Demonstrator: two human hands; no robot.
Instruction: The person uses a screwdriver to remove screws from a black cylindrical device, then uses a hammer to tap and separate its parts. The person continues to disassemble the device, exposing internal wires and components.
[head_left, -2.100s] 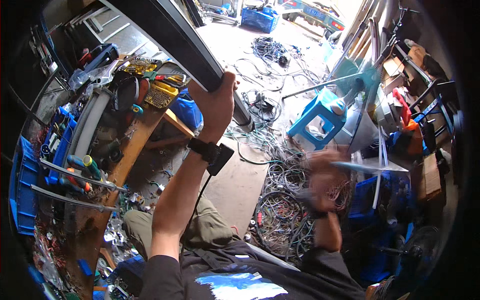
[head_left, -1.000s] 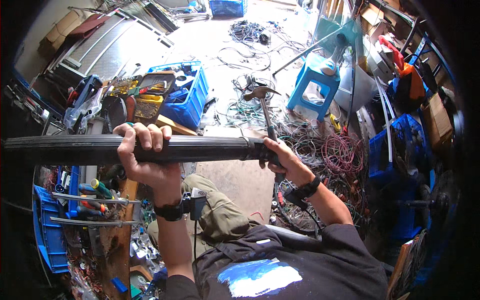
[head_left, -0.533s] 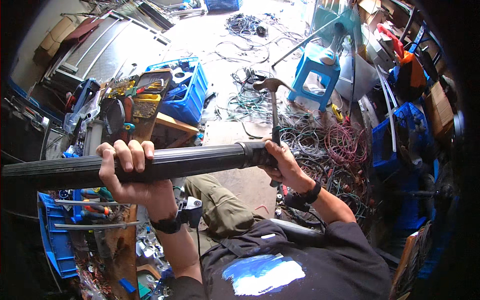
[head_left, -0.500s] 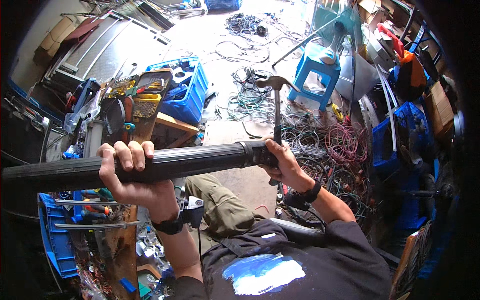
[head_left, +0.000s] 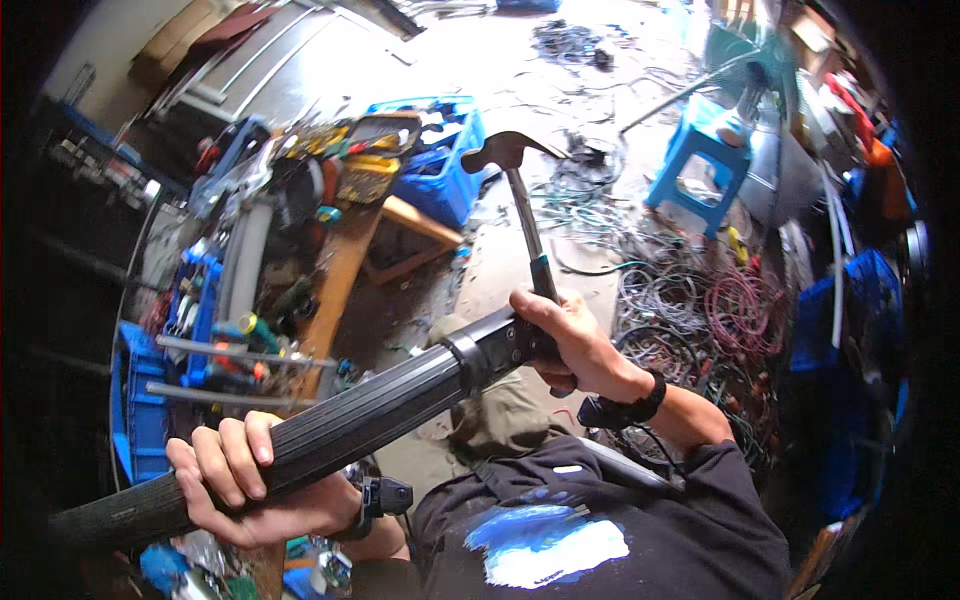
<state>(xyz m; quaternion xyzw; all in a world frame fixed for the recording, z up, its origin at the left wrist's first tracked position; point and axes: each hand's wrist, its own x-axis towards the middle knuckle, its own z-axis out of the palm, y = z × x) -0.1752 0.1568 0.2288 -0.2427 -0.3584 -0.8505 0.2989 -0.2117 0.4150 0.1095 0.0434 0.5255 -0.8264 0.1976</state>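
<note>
A thick black ribbed tube with a collar near its right end slants across in front of my body, its left end lower. My left hand is wrapped round its lower left part. At the upper right end, my right hand is closed round the grip of a claw hammer, against the end of the tube. The hammer points up and slightly left, its metal head clear of the tube. The right hand's lower fingers are partly hidden behind the tube's end.
On the left, a cluttered wooden bench holds hand tools and metal strips. A blue crate stands beyond it. Tangled cables cover the floor at right, near a blue plastic stool. Blue baskets line the far right.
The tube has tilted more steeply, its left end dropping along with my left hand. The hammer now leans left instead of standing nearly upright. The whole view has shifted, with the surroundings further right.
</note>
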